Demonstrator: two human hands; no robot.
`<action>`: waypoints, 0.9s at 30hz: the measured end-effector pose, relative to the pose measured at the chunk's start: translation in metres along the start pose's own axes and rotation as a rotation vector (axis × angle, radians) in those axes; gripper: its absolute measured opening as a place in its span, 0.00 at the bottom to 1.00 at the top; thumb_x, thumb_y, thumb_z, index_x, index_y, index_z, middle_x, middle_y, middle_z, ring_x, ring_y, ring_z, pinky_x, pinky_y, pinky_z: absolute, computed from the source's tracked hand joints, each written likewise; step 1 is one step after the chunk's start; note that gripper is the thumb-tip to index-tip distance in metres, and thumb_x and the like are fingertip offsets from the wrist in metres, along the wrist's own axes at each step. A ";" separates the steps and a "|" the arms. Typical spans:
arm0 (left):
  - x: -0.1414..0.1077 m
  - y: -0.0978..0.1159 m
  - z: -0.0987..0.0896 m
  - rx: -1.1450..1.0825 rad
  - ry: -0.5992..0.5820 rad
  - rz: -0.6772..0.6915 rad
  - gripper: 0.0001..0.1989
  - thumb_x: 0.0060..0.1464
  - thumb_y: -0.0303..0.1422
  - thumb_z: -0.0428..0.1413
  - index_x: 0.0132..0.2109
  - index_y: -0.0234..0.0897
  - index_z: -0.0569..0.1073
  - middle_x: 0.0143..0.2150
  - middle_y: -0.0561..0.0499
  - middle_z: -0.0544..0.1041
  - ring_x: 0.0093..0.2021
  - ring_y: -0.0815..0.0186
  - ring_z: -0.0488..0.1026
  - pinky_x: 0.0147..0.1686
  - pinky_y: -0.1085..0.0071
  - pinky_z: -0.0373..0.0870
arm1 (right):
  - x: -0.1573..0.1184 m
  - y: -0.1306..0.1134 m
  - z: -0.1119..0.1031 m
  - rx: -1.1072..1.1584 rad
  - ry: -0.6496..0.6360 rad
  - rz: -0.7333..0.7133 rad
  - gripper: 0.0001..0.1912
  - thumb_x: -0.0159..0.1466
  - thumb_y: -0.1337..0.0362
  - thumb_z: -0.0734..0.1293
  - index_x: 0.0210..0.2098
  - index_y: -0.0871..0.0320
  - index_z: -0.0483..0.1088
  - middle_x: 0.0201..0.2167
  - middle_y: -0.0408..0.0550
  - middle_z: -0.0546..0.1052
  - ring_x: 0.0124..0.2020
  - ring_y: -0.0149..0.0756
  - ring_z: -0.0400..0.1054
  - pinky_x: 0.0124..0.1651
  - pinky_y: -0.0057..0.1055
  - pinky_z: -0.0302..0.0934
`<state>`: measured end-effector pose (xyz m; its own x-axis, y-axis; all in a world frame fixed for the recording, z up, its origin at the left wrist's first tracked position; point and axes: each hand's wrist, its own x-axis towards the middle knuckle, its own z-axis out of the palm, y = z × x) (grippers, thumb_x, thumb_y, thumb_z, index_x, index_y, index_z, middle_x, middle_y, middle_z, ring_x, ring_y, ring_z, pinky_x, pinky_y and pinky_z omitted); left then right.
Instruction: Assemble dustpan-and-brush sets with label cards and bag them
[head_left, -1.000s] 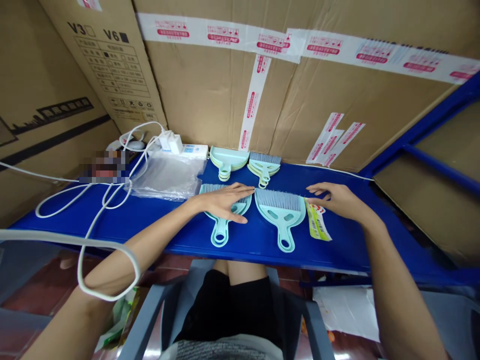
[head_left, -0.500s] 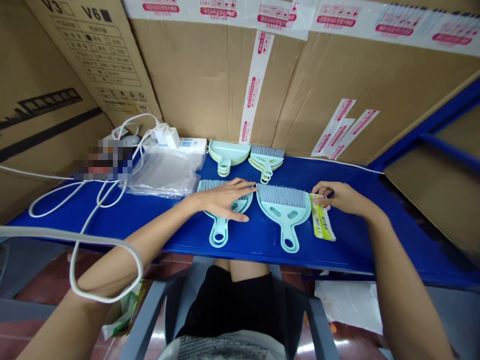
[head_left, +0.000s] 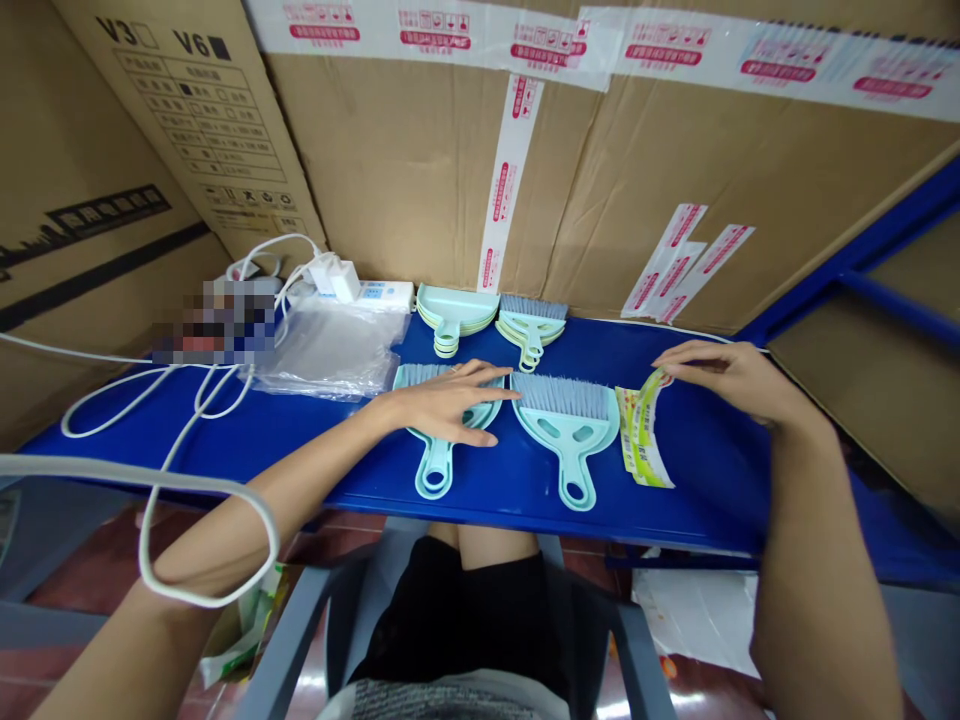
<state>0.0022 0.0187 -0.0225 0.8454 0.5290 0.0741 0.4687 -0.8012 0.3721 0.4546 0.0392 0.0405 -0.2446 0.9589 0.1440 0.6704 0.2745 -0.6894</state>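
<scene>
My left hand [head_left: 450, 403] lies spread over a mint-green dustpan and brush set [head_left: 435, 462], hiding much of its bristles. Its fingertips reach the edge of a second dustpan and brush set [head_left: 571, 440], whose grey bristles point toward the back. On the right, my right hand [head_left: 724, 375] pinches the top corner of a yellow-green and white printed card [head_left: 654, 455] between thumb and fingers. The card's upper part bends up off the table, and another card [head_left: 628, 430] shows at its left, partly covered.
Stacked dustpans [head_left: 457, 305] and stacked brushes [head_left: 531, 325] stand at the back. Clear plastic bags [head_left: 326, 350], a power strip [head_left: 386, 295] and white cables [head_left: 161, 460] occupy the left. Cardboard [head_left: 420, 170] walls the rear of the blue table [head_left: 712, 500].
My right hand has moved right and slightly up, peeling the top card's corner away so that the card beneath shows. My left hand has stayed nearly in place.
</scene>
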 end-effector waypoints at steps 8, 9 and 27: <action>0.000 0.004 -0.002 0.004 -0.014 -0.024 0.39 0.64 0.56 0.59 0.76 0.48 0.64 0.82 0.41 0.52 0.78 0.39 0.51 0.72 0.37 0.54 | 0.030 -0.050 0.013 0.504 0.034 -0.010 0.26 0.48 0.54 0.86 0.44 0.51 0.82 0.40 0.47 0.83 0.37 0.36 0.77 0.40 0.34 0.73; 0.000 0.004 -0.002 0.002 -0.012 -0.019 0.39 0.64 0.57 0.59 0.75 0.48 0.64 0.81 0.40 0.52 0.78 0.39 0.51 0.72 0.36 0.54 | 0.034 -0.051 0.025 0.501 -0.028 0.000 0.26 0.48 0.53 0.86 0.44 0.53 0.83 0.40 0.47 0.84 0.35 0.35 0.77 0.38 0.33 0.73; 0.003 0.002 0.005 -0.056 0.130 0.037 0.42 0.66 0.58 0.56 0.78 0.43 0.60 0.78 0.35 0.59 0.77 0.42 0.54 0.72 0.37 0.58 | 0.032 -0.037 0.089 0.154 -0.192 0.048 0.21 0.52 0.45 0.81 0.32 0.57 0.83 0.30 0.52 0.85 0.29 0.40 0.75 0.31 0.34 0.67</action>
<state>0.0071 0.0178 -0.0263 0.8200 0.5338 0.2065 0.4195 -0.8060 0.4175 0.3598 0.0532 0.0076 -0.3535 0.9352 -0.0188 0.5735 0.2008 -0.7942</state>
